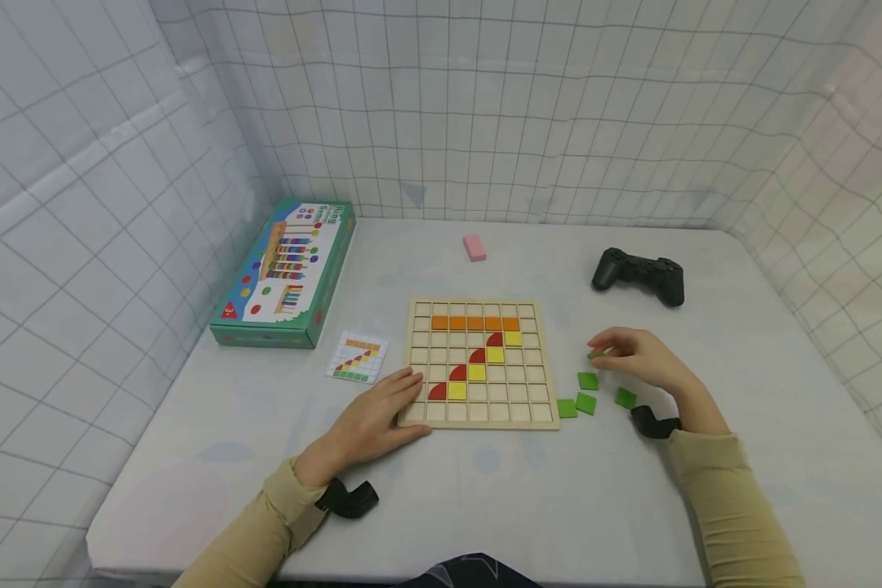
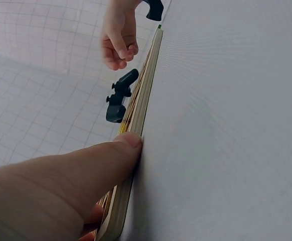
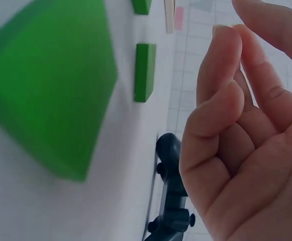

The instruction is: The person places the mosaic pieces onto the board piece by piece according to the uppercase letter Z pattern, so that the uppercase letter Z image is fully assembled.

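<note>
- Box (image 1: 282, 273), green-sided: "Ring" legible, remaining lettering too small; red triangle emblem at near corner.
- Wooden grid board (image 1: 507, 412), centre: orange squares (image 1: 474, 323), yellow squares (image 1: 477, 373), red quarter-rounds (image 1: 458, 373) form a "7".
- Left hand (image 1: 375, 416): fingers extended, resting on board's left edge.
- Right hand (image 1: 641, 358): thumb and forefinger narrow at a green tile; grip cannot be told.
- Controller (image 1: 639, 276), black, right rear.
- Card (image 1: 357, 358), beside box: printed "7" above green row.
- Pink block (image 1: 474, 247), behind board.
- Green tiles (image 1: 588, 381), right of board.

Grid-patterned hangings (image 1: 529, 122) enclose white-topped table (image 1: 485, 498)
</note>
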{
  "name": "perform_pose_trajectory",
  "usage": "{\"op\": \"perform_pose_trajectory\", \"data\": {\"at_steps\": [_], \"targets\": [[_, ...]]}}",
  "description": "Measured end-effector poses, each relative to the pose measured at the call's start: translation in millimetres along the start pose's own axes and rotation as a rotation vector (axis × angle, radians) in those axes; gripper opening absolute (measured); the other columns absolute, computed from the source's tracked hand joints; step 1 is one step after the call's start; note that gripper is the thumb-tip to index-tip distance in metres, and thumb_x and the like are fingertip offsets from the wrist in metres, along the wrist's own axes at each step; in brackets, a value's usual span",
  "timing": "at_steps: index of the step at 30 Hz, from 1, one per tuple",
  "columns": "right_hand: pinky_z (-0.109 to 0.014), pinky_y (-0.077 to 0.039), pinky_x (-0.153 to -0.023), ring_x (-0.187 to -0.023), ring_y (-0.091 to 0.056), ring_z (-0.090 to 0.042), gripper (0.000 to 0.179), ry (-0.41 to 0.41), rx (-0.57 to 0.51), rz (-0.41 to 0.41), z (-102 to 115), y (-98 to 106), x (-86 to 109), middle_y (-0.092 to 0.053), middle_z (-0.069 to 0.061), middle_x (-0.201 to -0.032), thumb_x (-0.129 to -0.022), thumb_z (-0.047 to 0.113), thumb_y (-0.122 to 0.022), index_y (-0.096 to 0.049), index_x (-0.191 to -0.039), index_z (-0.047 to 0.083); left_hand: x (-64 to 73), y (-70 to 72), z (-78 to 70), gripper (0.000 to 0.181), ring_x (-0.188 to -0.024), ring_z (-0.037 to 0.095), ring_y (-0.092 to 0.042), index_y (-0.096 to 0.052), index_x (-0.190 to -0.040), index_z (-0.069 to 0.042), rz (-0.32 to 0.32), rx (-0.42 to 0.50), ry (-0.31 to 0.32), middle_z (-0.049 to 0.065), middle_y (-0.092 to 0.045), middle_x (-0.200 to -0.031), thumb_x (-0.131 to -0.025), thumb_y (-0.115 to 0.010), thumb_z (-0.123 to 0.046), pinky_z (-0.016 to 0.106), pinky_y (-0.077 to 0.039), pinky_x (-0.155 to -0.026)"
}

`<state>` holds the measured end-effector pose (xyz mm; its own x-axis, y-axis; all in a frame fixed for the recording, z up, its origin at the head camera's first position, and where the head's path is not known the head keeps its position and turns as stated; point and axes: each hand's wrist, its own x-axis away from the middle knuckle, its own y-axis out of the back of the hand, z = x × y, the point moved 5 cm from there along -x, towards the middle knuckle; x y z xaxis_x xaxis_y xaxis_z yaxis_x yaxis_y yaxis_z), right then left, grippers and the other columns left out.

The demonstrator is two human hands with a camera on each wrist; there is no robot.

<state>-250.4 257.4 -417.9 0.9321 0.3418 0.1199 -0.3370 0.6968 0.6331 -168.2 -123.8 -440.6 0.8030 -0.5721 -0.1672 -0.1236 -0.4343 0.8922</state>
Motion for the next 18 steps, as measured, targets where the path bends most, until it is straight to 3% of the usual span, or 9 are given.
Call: {"op": "perform_pose_trajectory", "data": {"at_steps": [7, 18], "targets": [[-0.027, -0.050, -0.073, -0.090, -0.061, -0.018, 0.043, -0.046, -0.012, -0.032, -12.5, 3.9, -0.1, -0.065, -0.012, -0.108, -0.082, 0.030, -0.074, -0.063, -0.114, 0.004, 0.1, -0.4, 0.2, 0.072, -0.136, 0.027, -0.032, -0.047, -0.135, 0.005, -0.003, -0.001, -0.002, 0.014, -0.044, -0.141, -0.086, -0.065, -0.045, 0.043, -0.031, -0.108], [-0.032, -0.046, -0.076, -0.092, -0.057, -0.023, 0.046, -0.060, 0.049, -0.058, -21.3, 5.2, -0.4, -0.063, -0.012, -0.102, -0.081, 0.029, -0.076, -0.062, -0.117, 0.005, -0.1, 0.7, -0.4, 0.073, -0.135, 0.028, -0.032, -0.047, -0.135, 0.005, -0.005, 0.003, -0.003, 0.015, -0.044, -0.141, -0.086, -0.066, -0.045, 0.044, -0.031, -0.108]]}}
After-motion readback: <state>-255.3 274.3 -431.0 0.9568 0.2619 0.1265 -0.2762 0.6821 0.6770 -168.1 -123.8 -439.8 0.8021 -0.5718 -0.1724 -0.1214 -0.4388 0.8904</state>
